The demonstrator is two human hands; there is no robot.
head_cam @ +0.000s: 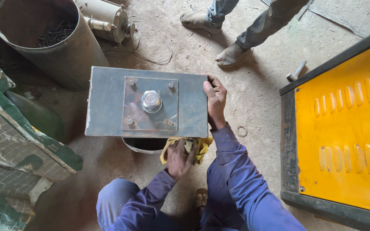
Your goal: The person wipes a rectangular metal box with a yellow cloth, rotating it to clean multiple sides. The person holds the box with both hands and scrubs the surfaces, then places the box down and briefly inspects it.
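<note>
Hands on a steel plate at frame centre
Right hand fingers clamped the plate right edge; left hand fingers closed on a yellow rag just below it

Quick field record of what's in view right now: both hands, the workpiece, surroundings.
left hand: pressing a yellow cloth against the near edge of the steel plate
right hand: gripping the plate's right edge
plate: rectangular, flat, carrying a smaller bolted square plate with a central hub cap
under plate: round container, partly hidden
left: large metal drum holding dark screws
right: yellow louvred panel
behind: another person's legs
</note>
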